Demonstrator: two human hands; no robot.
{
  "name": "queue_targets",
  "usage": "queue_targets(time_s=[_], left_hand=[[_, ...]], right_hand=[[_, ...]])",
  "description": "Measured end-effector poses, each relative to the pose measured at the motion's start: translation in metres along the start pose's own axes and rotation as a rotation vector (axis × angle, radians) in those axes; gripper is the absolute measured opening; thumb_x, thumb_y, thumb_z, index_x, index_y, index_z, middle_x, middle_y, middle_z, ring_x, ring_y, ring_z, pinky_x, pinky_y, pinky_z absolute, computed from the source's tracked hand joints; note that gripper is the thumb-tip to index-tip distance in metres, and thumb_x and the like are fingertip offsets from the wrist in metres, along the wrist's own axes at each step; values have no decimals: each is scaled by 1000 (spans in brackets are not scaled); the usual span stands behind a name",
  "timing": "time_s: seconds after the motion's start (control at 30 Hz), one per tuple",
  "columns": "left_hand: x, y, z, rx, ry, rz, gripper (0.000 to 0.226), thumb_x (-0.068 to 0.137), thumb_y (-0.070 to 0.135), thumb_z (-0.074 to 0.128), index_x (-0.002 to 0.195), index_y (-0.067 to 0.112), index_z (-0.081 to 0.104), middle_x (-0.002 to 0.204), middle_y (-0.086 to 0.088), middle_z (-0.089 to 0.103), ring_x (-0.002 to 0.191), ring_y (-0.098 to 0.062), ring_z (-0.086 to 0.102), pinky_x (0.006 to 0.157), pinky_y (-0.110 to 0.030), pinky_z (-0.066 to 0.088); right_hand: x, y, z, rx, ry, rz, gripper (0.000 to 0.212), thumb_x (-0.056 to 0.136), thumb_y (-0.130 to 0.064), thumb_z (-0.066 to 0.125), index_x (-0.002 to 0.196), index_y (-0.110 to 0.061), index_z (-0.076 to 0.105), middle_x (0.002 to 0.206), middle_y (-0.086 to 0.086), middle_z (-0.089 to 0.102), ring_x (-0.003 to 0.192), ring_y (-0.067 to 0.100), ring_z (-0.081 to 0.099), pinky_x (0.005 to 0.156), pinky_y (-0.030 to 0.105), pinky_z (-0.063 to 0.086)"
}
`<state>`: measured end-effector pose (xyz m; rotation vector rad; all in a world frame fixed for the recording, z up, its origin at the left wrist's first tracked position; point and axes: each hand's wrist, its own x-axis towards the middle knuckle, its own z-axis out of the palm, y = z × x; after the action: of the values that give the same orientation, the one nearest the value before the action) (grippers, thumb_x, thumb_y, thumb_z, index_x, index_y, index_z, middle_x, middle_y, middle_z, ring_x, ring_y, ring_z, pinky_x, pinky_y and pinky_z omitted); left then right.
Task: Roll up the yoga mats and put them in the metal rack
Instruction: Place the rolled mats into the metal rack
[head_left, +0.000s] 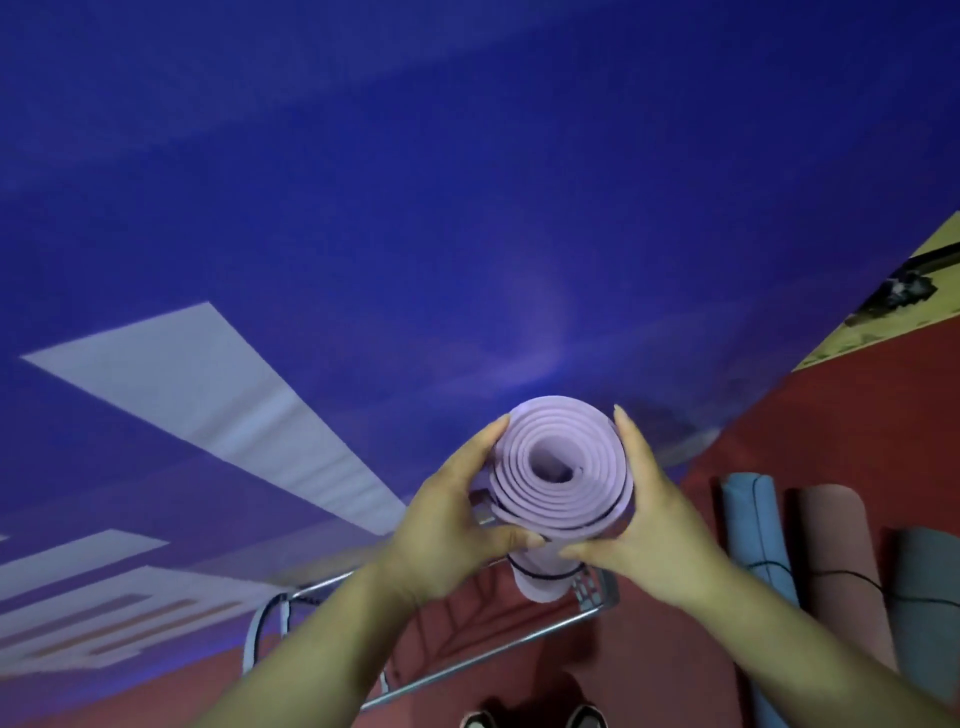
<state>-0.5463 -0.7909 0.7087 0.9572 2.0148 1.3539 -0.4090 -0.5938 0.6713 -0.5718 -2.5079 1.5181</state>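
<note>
Blue painted wall meets red floor. Just below centre, toward 6 o'clock, the rolled lilac foam yoga mat stands upright. The left hand and right hand curl around its top end from 9 and 3 o'clock. Its lower end sits inside the silver metal tube rack, so racking is likely under way. Next: seat it, then release. 3 rolled mats wait at 4 o'clock: blue, dusty pink, grey.
</note>
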Motion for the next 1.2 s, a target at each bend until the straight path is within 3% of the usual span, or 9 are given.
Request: queue_targets(time_s=[0.1, 0.27, 0.5, 0.6, 0.73, 0.83, 0.97, 1.1, 1.2], left_hand=[[-2, -27, 19, -19, 27, -65, 103, 67, 18, 95, 146, 45, 36, 145, 29, 49, 133, -1, 51, 98, -23, 50], [-1, -70, 46, 7, 46, -135, 97, 68, 14, 92, 146, 40, 40, 146, 23, 51, 130, -4, 55, 99, -28, 51], [1, -132, 74, 40, 64, -178, 77, 74, 21, 90, 142, 23, 52, 139, 5, 62, 124, -17, 62, 104, -49, 51], [1, -161, 82, 61, 35, -208, 93, 65, 34, 95, 145, 28, 49, 143, 5, 57, 125, -20, 61, 101, -52, 52], [-1, -202, 94, 81, -16, -282, 109, 56, 50, 91, 149, 50, 34, 145, 31, 41, 131, -12, 53, 101, -47, 52], [-2, -227, 102, 115, -57, -261, 111, 59, 42, 91, 152, 47, 31, 146, 34, 36, 134, -10, 49, 103, -46, 51], [0, -243, 117, 168, -79, -211, 105, 62, 58, 83, 150, 44, 28, 140, 47, 28, 136, -5, 42, 107, -40, 48], [4, -256, 128, 212, -78, -228, 109, 61, 62, 80, 153, 41, 26, 144, 35, 29, 134, 4, 42, 106, -35, 49], [8, -262, 126, 229, -125, -272, 119, 61, 60, 84, 158, 39, 20, 144, 22, 29, 127, 5, 45, 103, -24, 47]], right_hand=[[-3, 23, 9, 22, -43, 57, 147, 40, -72, 91, 150, -62, -6, 153, -32, 35, 138, -13, 35, 104, 11, 34], [1, 65, 30, 62, -142, 128, 149, 45, -77, 88, 160, -42, 2, 158, -25, 33, 145, -3, 34, 116, 39, 38], [8, 121, 62, -115, -217, 99, 131, 53, -72, 83, 151, -59, -2, 157, -40, 16, 144, -6, 31, 111, 28, 40], [12, 145, 75, -143, -247, 88, 128, 59, -63, 89, 159, -46, 9, 159, -29, 30, 142, -2, 40, 109, 29, 43], [15, 175, 89, -231, -237, 55, 121, 58, -61, 90, 157, -36, 25, 155, -18, 41, 143, 5, 39, 114, 31, 38], [18, 203, 98, -395, -278, 109, 130, 56, -71, 82, 160, -32, 16, 163, -10, 31, 154, 15, 19, 121, 40, 26], [21, 223, 105, -534, -341, 127, 130, 58, -78, 74, 161, -33, 8, 167, -13, 18, 156, 12, -2, 125, 42, 9], [24, 239, 102, -539, -363, 89, 127, 63, -74, 76, 162, -34, 7, 168, -17, 9, 150, 1, -13, 125, 42, 13], [24, 242, 100, -496, -342, 69, 128, 61, -74, 79, 161, -39, 7, 169, -16, -7, 156, 8, -4, 123, 41, 25]])
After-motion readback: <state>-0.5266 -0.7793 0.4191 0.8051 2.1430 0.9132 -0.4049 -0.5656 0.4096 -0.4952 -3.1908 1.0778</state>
